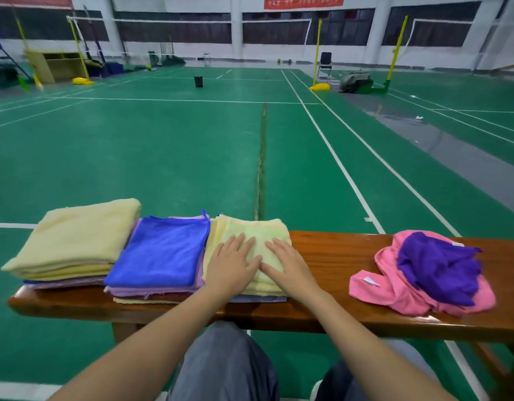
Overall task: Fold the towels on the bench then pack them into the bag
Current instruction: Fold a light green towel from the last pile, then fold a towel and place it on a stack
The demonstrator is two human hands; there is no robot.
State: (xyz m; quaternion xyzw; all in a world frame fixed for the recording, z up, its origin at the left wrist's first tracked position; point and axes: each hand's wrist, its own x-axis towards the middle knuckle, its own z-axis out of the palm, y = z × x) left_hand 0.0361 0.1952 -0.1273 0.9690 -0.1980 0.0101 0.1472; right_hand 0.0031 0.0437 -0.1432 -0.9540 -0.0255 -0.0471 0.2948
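Indoor badminton hall, seemingly: green courts (163, 134), nets (192, 21).

Brown bench (331, 250); pale yellow towel (76, 235), blue towel (160, 253), light green-yellow towel (258, 233), pink towel (394, 287), purple towel (435, 264); green floor (134, 146), white lines.

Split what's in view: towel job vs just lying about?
Job: bench; left hand and right hand flat on the green-yellow folded stack; blue-topped stack; cream-topped stack; crumpled pink towel; purple towel.
Lying about: black bin; chair; yellow net posts.
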